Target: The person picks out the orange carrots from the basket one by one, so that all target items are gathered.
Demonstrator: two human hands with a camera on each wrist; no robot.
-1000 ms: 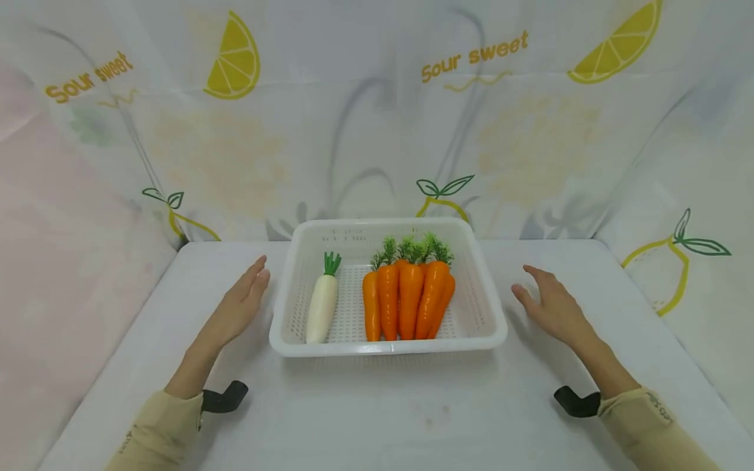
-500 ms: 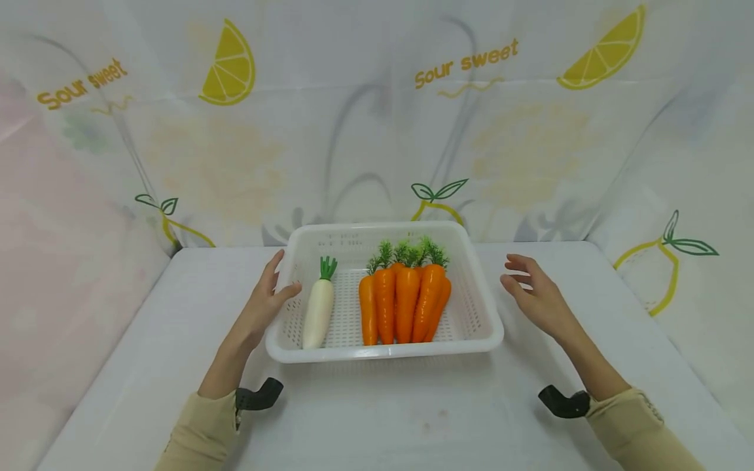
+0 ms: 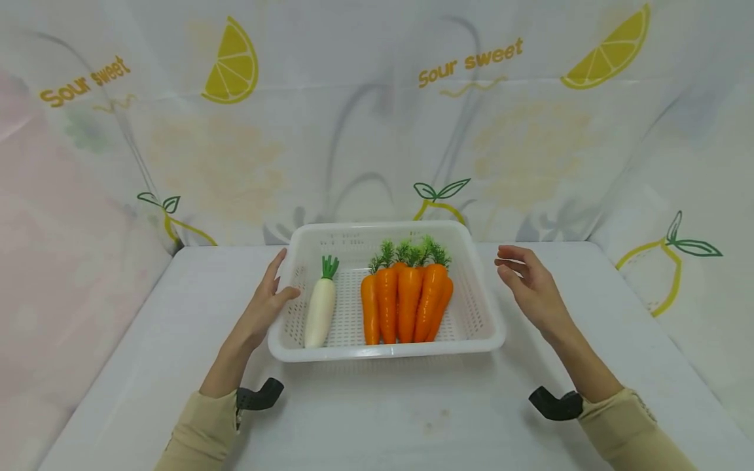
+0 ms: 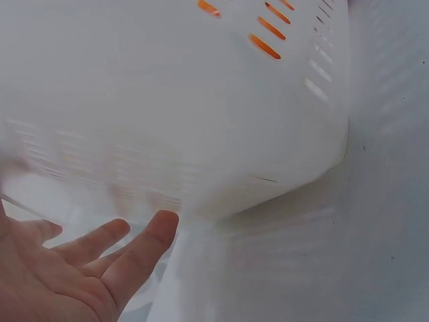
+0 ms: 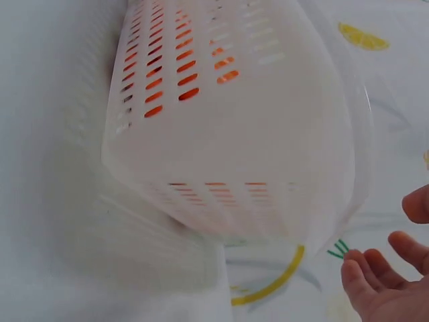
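Note:
A white plastic basket (image 3: 391, 352) with slotted walls stands on the table. Inside, a white radish (image 3: 321, 313) with green stubs lies at the left. Several orange carrots (image 3: 409, 304) with leafy tops lie side by side, right of centre. My left hand (image 3: 262, 311) is at the basket's left side, thumb over the rim and fingers outside, fairly straight; whether it bears on the rim I cannot tell. In the left wrist view, its fingertips (image 4: 164, 221) are close to the wall. My right hand (image 3: 533, 291) hovers right of the basket, apart from it, holding nothing, fingers slightly bent.
A white cloth covers the table (image 3: 377, 418). Behind it hangs a curtain (image 3: 330, 150) printed with lemons and words, its sides closing in left and right. Dark curved mounts (image 3: 260, 394) sit at both wrists.
My left hand has moved right, from beside the basket to its left rim, thumb now over it. The right hand has come left, nearer the basket, its fingers bending slightly. The vegetables keep their places.

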